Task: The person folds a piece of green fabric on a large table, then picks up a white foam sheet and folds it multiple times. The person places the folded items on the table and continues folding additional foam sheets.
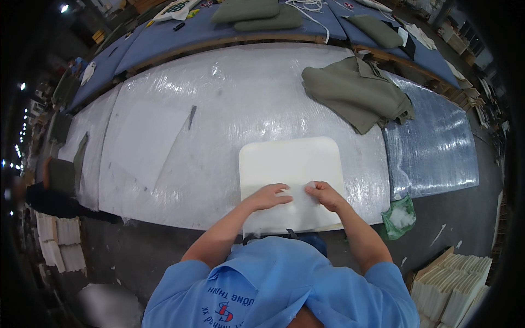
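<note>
Right hand (326, 195) is curled into a loose fist on the white foam pad (290, 169), fingertips pinched down onto what looks like a thin clear film or a wisp of white stuffing at the pad's surface; too fine to say which. Left hand (269, 197) sits just beside it, flatter, fingers together and stretched toward the right hand, palm pressing the pad down. Only a small gap separates the two, near the pad's near edge and a little right of its middle, so both hands are equally close to the work, with the right doing the gripping and the left doing the steadying. The pad is a rounded-corner rectangle lying flat, its long axis running away from the person, most of it stretching out ahead of the knuckles. Both forearms come up from the lower edge and angle inward, elbows wide, wrists bent down over the pad. The pad rests on a big worktable wrapped in shiny plastic sheet (219, 109). Further out, up and to the right, a folded olive-green fabric cover (355, 93) lies well apart from the pad. Down at the table's right end, a green bag of white filling (400, 216) hangs near the right elbow. More olive pieces sit on the blue tables (164, 35) beyond.
</note>
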